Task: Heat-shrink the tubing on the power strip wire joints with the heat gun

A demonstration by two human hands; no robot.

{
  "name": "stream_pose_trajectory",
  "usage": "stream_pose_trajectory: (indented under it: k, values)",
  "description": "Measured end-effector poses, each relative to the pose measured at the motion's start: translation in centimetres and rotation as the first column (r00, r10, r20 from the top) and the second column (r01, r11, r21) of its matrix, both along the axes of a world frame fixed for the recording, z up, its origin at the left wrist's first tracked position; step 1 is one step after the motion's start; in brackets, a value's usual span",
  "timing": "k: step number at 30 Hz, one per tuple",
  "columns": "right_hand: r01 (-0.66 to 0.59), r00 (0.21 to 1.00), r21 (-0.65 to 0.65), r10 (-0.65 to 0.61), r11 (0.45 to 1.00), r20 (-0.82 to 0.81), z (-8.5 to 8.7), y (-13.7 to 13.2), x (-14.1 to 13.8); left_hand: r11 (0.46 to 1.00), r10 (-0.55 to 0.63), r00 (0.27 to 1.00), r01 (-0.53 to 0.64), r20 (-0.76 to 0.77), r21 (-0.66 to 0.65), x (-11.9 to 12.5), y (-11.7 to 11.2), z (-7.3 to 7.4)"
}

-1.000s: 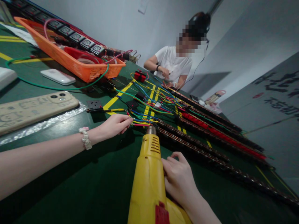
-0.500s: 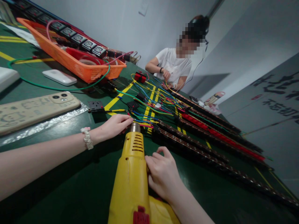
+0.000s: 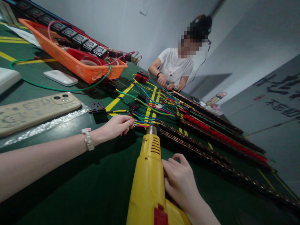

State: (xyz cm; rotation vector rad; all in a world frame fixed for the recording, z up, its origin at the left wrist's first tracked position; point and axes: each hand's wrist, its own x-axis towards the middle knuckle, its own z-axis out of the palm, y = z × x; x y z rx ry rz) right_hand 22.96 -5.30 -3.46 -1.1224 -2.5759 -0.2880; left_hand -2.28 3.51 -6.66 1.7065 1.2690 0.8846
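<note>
1 yellow heat gun (image 3: 147, 175) over bench (image 3: 93, 187) centre, right hand (image 3: 179, 182) gripping its body. Left hand (image 3: 117, 126) pinches coloured wires (image 3: 142, 122) at nozzle. 1 orange basket (image 3: 77, 67), 1 phone (image 3: 35, 109). Wall writing (image 3: 278, 90) illegible.

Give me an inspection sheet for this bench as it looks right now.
Surface: dark green table with yellow tape lines.
Job's things: yellow heat gun, nozzle aimed at coloured wires beside long black strips.
Clutter: orange basket, phone, white device, black socket.
Hands: left hand pinches the wire ends; right hand grips the heat gun.
Cables: green cable loops past the basket.
Surroundings: a person in a white shirt works at the far end; grey wall behind.
</note>
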Motion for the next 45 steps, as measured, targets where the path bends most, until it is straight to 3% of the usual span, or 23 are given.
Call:
stream_pose_trajectory:
  k: [9, 23, 33, 40, 45]
  values:
    - [0.073, 0.997, -0.024, -0.073, 0.997, -0.029, 0.1, -1.1, 2.3, 1.0, 0.0, 1.0, 0.0, -0.001, 0.007, 0.0, -0.1, 0.2]
    - [0.075, 0.996, -0.13, -0.08, 0.989, -0.029, 0.0, -1.0, 1.9, 1.0, 0.002, 0.999, -0.001, -0.051, 0.024, 0.1, -0.3, 0.5]
    - [0.023, 1.0, -0.132, -0.02, 0.991, 0.021, -0.2, 0.0, -0.9, 1.0, 0.008, 0.999, -0.006, -0.05, 0.029, 0.1, -0.3, 0.4]
    - [-0.097, 0.991, -0.068, 0.103, 0.993, 0.091, -0.3, 0.5, -3.6, 0.999, 0.032, 0.999, -0.031, -0.012, 0.03, 0.1, -0.2, 0.3]
    - [-0.119, 0.988, -0.056, 0.124, 0.991, 0.096, -0.2, 0.6, -4.0, 0.999, 0.042, 0.999, -0.042, 0.017, 0.02, 0.0, 0.0, 0.1]
